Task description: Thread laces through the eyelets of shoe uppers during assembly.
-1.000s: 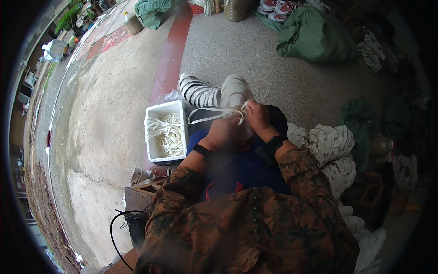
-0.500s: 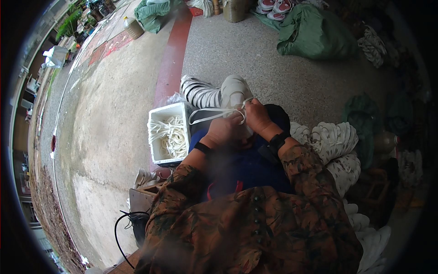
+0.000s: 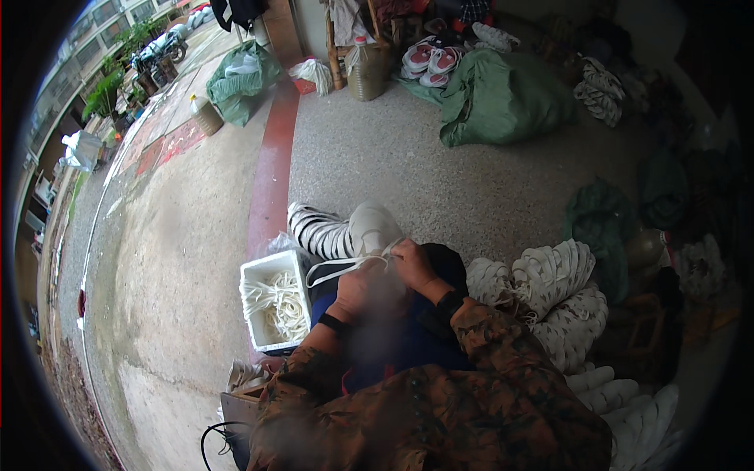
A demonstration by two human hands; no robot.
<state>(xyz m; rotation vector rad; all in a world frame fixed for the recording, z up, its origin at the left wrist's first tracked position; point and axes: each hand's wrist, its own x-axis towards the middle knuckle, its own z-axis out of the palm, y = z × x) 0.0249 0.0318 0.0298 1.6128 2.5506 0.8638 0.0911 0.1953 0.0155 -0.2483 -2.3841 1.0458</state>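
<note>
A pale shoe upper point(image 3: 372, 223) rests at my lap, its toe pointing away from me. White shoelace point(image 3: 336, 269) runs through it and hangs out in a loop to the left. My left hand point(image 3: 355, 290) is closed at the lace on the upper's left side; a blurred smear partly covers its fingers. On the other side my right hand point(image 3: 411, 264) pinches the lace near the upper's opening. Touching the upper on its left is a row of nested white-and-dark shoe uppers point(image 3: 320, 231).
Beside my left arm stands a white foam box point(image 3: 253, 320) of loose laces point(image 3: 281, 304). Bundled white uppers point(image 3: 554, 271) lie at my right. Farther off are a green sack point(image 3: 506, 98), red-and-white shoes point(image 3: 432, 61) and a capped plastic jug point(image 3: 364, 72).
The head view has tilted up, so the scene sits lower in the picture and more of the far background shows. Both hands stay at the lace on the upper.
</note>
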